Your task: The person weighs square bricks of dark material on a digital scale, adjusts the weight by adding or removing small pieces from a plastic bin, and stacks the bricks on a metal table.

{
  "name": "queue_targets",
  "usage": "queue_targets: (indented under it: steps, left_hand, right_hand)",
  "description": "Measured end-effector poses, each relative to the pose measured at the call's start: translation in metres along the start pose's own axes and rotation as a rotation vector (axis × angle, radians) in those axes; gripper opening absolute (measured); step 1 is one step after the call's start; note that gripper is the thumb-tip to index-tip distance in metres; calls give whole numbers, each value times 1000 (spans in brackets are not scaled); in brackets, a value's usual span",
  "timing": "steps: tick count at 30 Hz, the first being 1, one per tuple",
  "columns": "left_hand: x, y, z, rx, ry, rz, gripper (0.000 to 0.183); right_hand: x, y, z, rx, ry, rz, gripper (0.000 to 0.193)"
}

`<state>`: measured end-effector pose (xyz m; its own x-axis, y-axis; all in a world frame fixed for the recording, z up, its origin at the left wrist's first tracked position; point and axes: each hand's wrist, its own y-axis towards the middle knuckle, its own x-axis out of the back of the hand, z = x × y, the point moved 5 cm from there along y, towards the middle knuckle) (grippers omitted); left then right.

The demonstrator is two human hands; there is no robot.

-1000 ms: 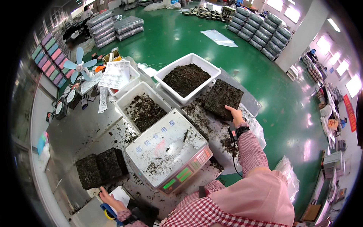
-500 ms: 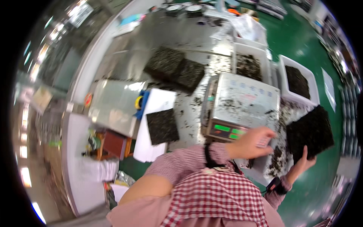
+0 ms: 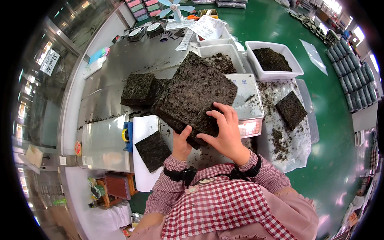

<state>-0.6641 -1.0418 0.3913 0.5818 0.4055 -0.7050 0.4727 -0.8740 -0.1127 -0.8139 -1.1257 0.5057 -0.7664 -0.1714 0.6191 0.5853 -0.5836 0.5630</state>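
Note:
A thick stack of dark dried seaweed sheets (image 3: 196,94) is tilted in front of me, partly covering the metal-topped weighing scale (image 3: 246,96). At its near corner my left hand (image 3: 182,145) is closed on the edge, thumb up and most fingers hidden beneath. My right hand (image 3: 227,130) grips the near right side, fingers bent over the top sheet and thumb at the edge. Left of the left hand, a smaller dark seaweed square (image 3: 153,151) lies on white paper (image 3: 146,125). Behind the held stack sits a seaweed block (image 3: 138,89).
White bins with seaweed scraps (image 3: 276,60) stand at the back right. Another seaweed square (image 3: 291,111) lies on crumb-strewn plastic at right. A blue tape dispenser (image 3: 127,137) stands left of the paper. A small fan (image 3: 175,8) is at the far end.
My right hand has come leftward from the right side, where it held dark seaweed. Both hands now hold a stack in front of me, over the scale. The view has shifted too.

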Motion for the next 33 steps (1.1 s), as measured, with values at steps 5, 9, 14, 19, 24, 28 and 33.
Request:
queue_targets:
  steps: [5,9,14,19,24,28,33]
  left_hand:
    - [40,-19,-25,-117,161,-59,61]
    - [78,-30,-58,-140,474,-240,57]
    - [117,-56,-91,42,184,-341,53]
    - [104,-64,-82,46,73,-228,54]
    - [84,-56,-82,43,187,-125,55]
    - [95,-50,-87,-31,175,-236,58]
    - [106,-36,-66,-41,-88,-143,75]
  right_hand:
    - [-30,-8,11,36,127,105,63]
    - [-33,-10,-12,-154,302,220,53]
    - [2,11,-143,-666,165,-87,44]
    - [-45,-2,-130,-206,-65,-89,43]
    - [-61,-4,-63,-490,706,144,35]
    - [8,4,-34,-102,555,-255,26]
    - [-14,-7,-4,574,-19,25,25]
